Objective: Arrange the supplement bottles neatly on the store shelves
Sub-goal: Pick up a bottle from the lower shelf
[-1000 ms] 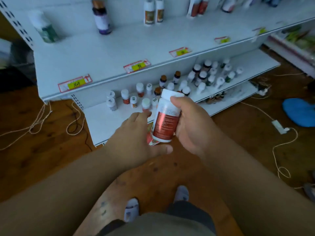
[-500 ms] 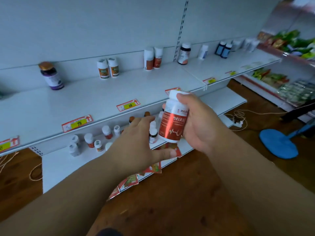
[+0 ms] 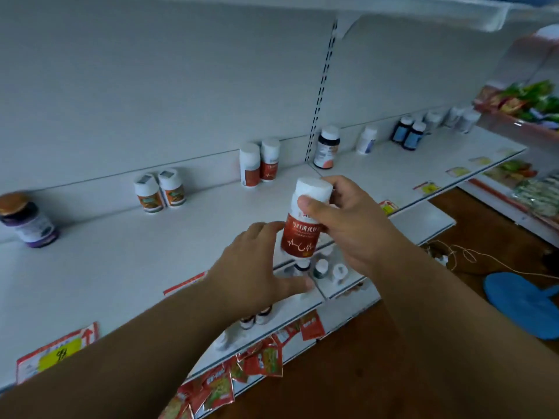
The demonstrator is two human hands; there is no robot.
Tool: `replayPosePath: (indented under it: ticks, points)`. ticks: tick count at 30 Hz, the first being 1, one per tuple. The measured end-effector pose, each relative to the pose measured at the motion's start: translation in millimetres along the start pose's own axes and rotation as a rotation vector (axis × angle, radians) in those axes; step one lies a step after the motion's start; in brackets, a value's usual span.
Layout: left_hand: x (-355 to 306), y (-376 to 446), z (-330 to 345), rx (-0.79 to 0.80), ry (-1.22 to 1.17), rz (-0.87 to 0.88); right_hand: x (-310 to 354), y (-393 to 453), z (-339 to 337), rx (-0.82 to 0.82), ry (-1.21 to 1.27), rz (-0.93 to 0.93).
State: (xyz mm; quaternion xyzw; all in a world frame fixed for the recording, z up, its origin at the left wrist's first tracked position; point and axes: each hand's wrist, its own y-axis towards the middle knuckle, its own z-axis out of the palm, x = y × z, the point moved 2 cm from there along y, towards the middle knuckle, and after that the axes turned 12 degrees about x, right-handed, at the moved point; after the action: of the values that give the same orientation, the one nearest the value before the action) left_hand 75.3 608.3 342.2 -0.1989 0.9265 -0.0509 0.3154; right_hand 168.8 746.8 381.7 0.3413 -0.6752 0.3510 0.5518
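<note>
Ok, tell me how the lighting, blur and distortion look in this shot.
Head view: dim, bluish light with no glare; wide-angle bending curves the shelf edges; the held bottle in the right hand is fairly sharp, while far bottles and snack packs look soft.

Held bottle: white cap, red label with white pulse line; shelf: white; price tags: red with yellow; jar: purple label, amber lid; floor: brown wood.
</note>
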Motion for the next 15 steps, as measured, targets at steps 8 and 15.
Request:
replayPosePath:
  ticks: [8,15]
  points:
    - [29,104,14,-0.175,0.173,-0.28,-21,128,-28,0.261,-0.473,-0.072]
    - [60,158,7,-0.301,0.141,-0.606,-41,216,-13,0.45,-0.779,-0.233]
